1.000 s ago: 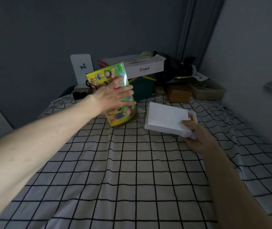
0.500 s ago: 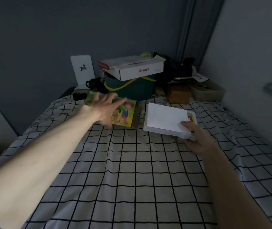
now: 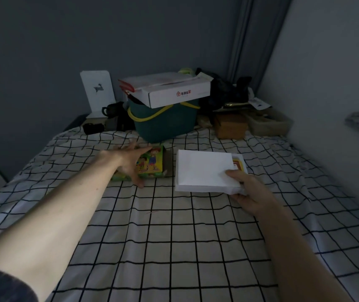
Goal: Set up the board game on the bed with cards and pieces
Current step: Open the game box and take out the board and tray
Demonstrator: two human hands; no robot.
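A yellow-green game box lid (image 3: 152,163) with cartoon children lies flat on the checked bed sheet (image 3: 163,240). My left hand (image 3: 128,163) is spread over its left part, fingers straight, thumb down at the lid's front edge. To the right sits the white box base (image 3: 204,171), with a white sheet covering most of it and a red-and-yellow item (image 3: 238,163) showing at its far right corner. My right hand (image 3: 247,192) grips the base's near right corner, thumb on top.
At the head of the bed stand a dark green basket (image 3: 165,122) with yellow handles and a white carton (image 3: 170,89) on top. A white deer card (image 3: 97,92), a dark mug (image 3: 111,110), a brown box (image 3: 231,126) and a tray (image 3: 265,124) line the back. A wall runs along the right.
My left hand has lowered the colourful lid from upright to flat on the sheet and now spreads over it. My right hand has kept its grip on the white base.
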